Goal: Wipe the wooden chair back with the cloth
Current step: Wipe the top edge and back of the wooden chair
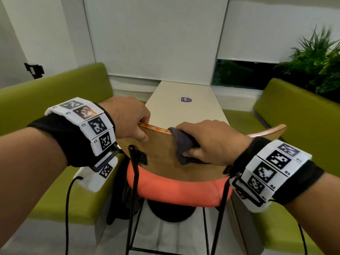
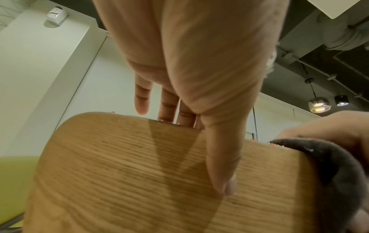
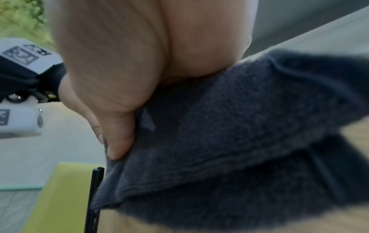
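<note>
The wooden chair back [image 1: 161, 150] [image 2: 139, 173] curves in front of me above an orange seat cushion [image 1: 176, 190]. My left hand [image 1: 132, 118] [image 2: 199, 110] grips its top edge at the left, thumb on the near face and fingers over the far side. A dark grey cloth [image 1: 184, 146] [image 2: 339, 173] [image 3: 229, 141] is draped over the top edge near the middle. My right hand [image 1: 207, 142] [image 3: 119, 78] holds the cloth against the wood, thumb pressing it on the near face, fingers over the top.
The chair has thin black metal legs [image 1: 133, 190]. A cream table [image 1: 184, 105] with a purple sticker stands just beyond it. Green benches [image 1: 55, 92] [image 1: 298, 116] flank both sides, a plant [image 1: 316, 59] is at the far right, and a black bag [image 1: 125, 199] lies on the floor.
</note>
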Action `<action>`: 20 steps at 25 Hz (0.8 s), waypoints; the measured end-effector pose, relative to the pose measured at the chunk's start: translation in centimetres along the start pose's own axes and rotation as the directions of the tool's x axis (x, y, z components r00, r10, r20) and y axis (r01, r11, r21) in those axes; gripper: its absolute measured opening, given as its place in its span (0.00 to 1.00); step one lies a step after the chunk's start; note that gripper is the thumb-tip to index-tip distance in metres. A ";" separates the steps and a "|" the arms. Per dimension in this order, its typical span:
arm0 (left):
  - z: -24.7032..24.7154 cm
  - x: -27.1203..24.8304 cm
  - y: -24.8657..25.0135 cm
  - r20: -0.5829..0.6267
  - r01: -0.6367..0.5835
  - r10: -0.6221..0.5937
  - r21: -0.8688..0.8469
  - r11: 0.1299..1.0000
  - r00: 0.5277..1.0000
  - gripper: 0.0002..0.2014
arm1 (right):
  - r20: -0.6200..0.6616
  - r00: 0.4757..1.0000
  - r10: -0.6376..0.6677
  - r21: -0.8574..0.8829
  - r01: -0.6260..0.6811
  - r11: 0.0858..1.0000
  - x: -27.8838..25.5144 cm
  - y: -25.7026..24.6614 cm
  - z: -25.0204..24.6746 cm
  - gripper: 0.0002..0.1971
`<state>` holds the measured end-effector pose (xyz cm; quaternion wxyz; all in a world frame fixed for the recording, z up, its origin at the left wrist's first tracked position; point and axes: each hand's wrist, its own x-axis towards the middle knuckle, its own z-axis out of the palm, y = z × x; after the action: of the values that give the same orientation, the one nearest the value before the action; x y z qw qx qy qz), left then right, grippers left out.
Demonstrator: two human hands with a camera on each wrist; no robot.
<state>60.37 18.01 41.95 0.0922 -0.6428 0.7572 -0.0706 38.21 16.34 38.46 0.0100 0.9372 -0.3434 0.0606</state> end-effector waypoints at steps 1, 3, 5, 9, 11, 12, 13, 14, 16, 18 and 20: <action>-0.1 0.0 0.0 -0.001 0.004 -0.004 -0.004 1.000 1.000 0.20 | 0.038 0.999 0.025 -0.047 -0.024 0.999 0.4 -0.1 -0.1 0.18; -0.1 0.0 -0.2 0.002 0.014 -0.014 -0.012 1.000 1.000 0.20 | 0.036 0.998 0.045 -0.129 -0.040 0.991 1.2 -0.4 0.1 0.20; 0.1 0.0 -0.3 0.003 0.025 -0.025 -0.020 0.999 1.000 0.20 | -0.021 0.999 0.038 -0.195 -0.042 0.980 1.4 -0.7 0.6 0.23; 0.3 0.1 -0.6 0.010 0.039 -0.039 -0.020 0.999 0.999 0.20 | -0.201 0.978 -0.056 -0.135 0.029 0.990 0.7 -1.2 2.0 0.20; 0.2 0.1 -0.8 0.015 0.041 -0.040 -0.024 0.999 0.999 0.21 | -0.285 0.951 -0.120 -0.055 0.109 0.993 0.5 -1.5 2.2 0.17; 0.2 0.2 -0.9 0.019 0.040 -0.039 -0.027 0.999 0.999 0.21 | -0.312 0.940 -0.141 -0.032 0.138 0.990 0.6 -1.6 2.2 0.18; 0.1 0.3 -1.0 0.022 0.038 -0.038 -0.033 0.999 0.999 0.21 | -0.332 0.931 -0.150 -0.004 0.157 0.988 0.7 -1.7 2.0 0.18; 0.0 0.3 -1.1 0.024 0.037 -0.037 -0.038 0.999 0.999 0.22 | -0.330 0.933 -0.143 0.034 0.163 0.986 1.0 -1.8 1.8 0.17; 0.0 0.4 -1.0 0.023 0.032 -0.031 -0.031 0.999 0.999 0.22 | -0.249 0.964 -0.092 0.124 0.126 0.984 1.9 -2.1 1.1 0.13; 0.1 0.5 -1.0 0.012 0.022 -0.022 -0.024 0.999 1.000 0.21 | -0.075 0.997 -0.008 0.107 0.016 0.994 3.2 -2.5 0.5 0.11; 0.5 0.4 -1.5 -0.017 0.012 -0.013 -0.039 0.999 1.000 0.22 | 0.041 0.996 0.074 0.014 -0.074 0.997 4.3 -3.2 0.3 0.15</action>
<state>61.83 17.34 41.78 0.0727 -0.6485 0.7552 -0.0619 43.49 16.00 38.78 -0.0065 0.9249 -0.3774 0.0448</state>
